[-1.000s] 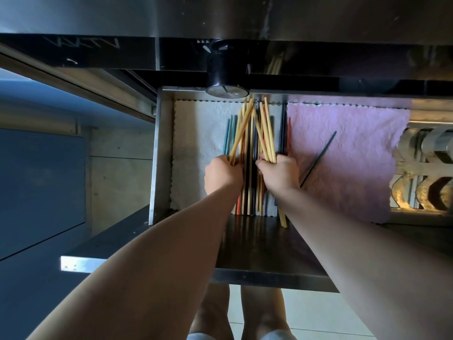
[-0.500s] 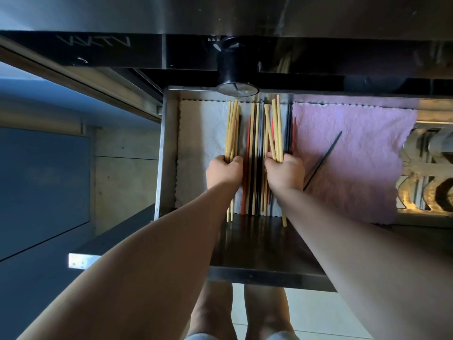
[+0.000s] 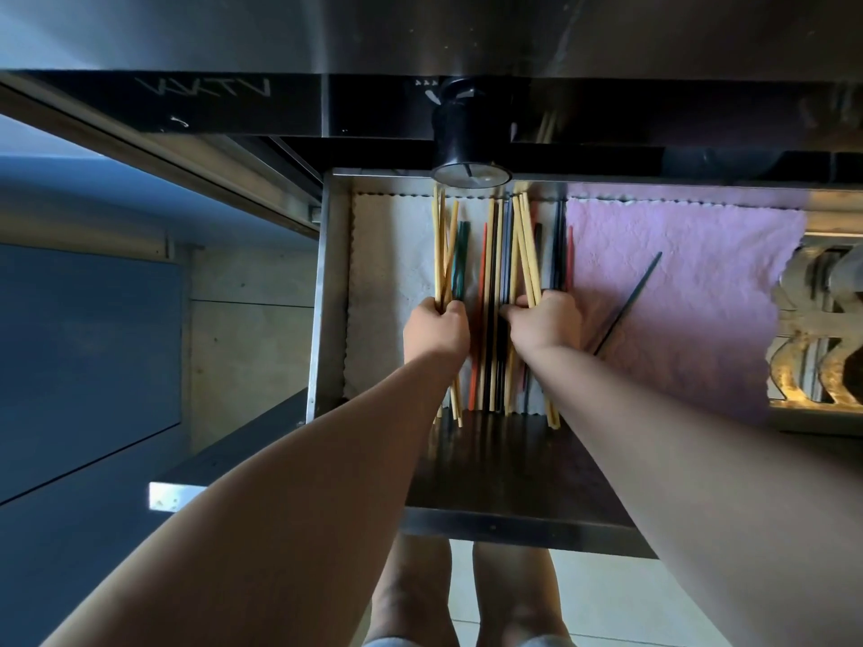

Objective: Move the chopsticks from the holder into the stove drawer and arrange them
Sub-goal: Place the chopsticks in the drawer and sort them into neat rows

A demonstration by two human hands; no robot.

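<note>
The stove drawer [image 3: 329, 291] is pulled out below the stove front, lined with a white cloth [image 3: 392, 273] and a pink cloth [image 3: 700, 296]. Several chopsticks [image 3: 492, 273], wooden, red, black and green, lie lengthwise over the seam of the cloths. My left hand [image 3: 436, 331] grips a bundle of wooden and green chopsticks [image 3: 446, 254] at the left of the pile. My right hand [image 3: 546, 324] is closed on a bundle of wooden chopsticks [image 3: 525, 245] at the right. One dark chopstick [image 3: 630, 301] lies slanted alone on the pink cloth. No holder can be seen.
A black stove knob [image 3: 469, 142] juts out just above the drawer's back edge. The drawer's dark front panel [image 3: 504, 473] lies under my forearms. A blue cabinet front [image 3: 84, 357] is at left, a patterned metal surface [image 3: 822, 329] at right. My legs stand on a tiled floor below.
My left hand has carried its wooden bundle leftward, away from the middle pile, and straightened it from a slant to lengthwise. The right hand's bundle has also straightened. The gap between the two bundles has widened.
</note>
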